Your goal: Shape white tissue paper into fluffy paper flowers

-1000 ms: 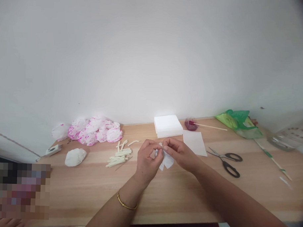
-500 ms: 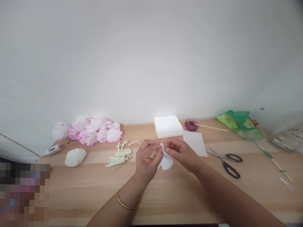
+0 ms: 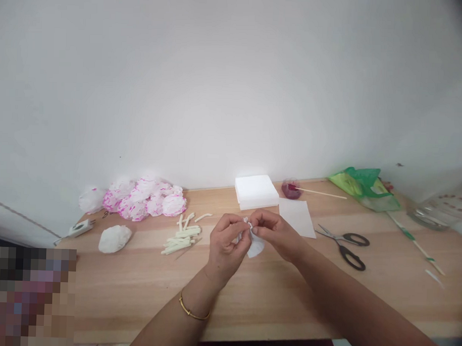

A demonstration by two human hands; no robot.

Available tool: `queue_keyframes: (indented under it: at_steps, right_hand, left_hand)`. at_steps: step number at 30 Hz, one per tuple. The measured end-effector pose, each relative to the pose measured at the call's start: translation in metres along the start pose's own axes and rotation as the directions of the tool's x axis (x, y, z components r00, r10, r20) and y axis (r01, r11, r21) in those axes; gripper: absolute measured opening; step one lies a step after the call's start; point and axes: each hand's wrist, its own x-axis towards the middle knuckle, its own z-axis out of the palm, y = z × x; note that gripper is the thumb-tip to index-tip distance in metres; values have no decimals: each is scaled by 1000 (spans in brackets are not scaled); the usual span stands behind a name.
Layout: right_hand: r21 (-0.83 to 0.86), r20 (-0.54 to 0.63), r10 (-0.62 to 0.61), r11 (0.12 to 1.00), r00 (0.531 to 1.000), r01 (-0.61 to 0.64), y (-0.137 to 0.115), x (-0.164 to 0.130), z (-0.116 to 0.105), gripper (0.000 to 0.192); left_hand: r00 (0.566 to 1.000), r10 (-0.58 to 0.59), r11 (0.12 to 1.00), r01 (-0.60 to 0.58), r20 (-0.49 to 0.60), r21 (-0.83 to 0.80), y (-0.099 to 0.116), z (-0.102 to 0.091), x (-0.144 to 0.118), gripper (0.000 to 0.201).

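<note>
Tissue (image 3: pixel 255 247) over bench (image 3: pixel 268 305), its gathered neck pinched between fingertips of left hand (image 3: pixel 229 242) and right hand (image 3: pixel 277 236); two-sided grip probably keeps the folds from opening. Cup (image 3: pixel 292 197): dark red substance; stick (image 3: pixel 323 193) juts out, presumably for easy pick-up. Green bag (image 3: pixel 367 184): contents unclear.

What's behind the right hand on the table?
Behind the right hand, a loose white sheet lies flat, with a thick white stack farther back. The hand covers the sheet's near-left corner; anything else hidden there can't be seen.
</note>
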Motion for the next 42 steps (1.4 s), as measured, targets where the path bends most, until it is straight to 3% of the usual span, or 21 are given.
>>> queue_keyframes:
  at_steps: [8, 17, 26, 31, 34, 39, 42]
  right_hand:
    - [90, 5, 14, 996, 1000, -14, 1, 0, -2, 15]
    - [40, 24, 37, 998, 999, -38, -1, 0, -1, 19]
    - [-27, -16, 22, 999, 1000, -23, -3, 0, -1, 21]
    - [-166, -158, -23, 986, 987, -4, -6, 1, -2, 21]
    - [-216, -230, -63, 976, 971, 13, -5, 1, -1, 18]
    - [-357, -152, -134, 931, 979, 72, -7, -1, 3, 13]
    - [-567, -111, -228, 814, 967, 127, -8, -3, 6, 14]
  left_hand:
    - [1000, -11, 1000, 11, -14, 4, -1, -2, 1, 13]
    - [998, -58, 998, 57, 20, 37, -1, -2, 2, 11]
    - [986, -158, 987, 160, -49, 28, -4, -4, 0, 7]
    - [955, -283, 954, 270, -91, -131, -10, -4, 1, 7]
    - [934, -328, 942, 312, -139, -126, -11, -4, 2, 8]
    - [936, -309, 951, 307, -171, -35, -8, -5, 2, 9]
    - [922, -327, 944, 330, -206, -25, -8, -7, 3, 9]
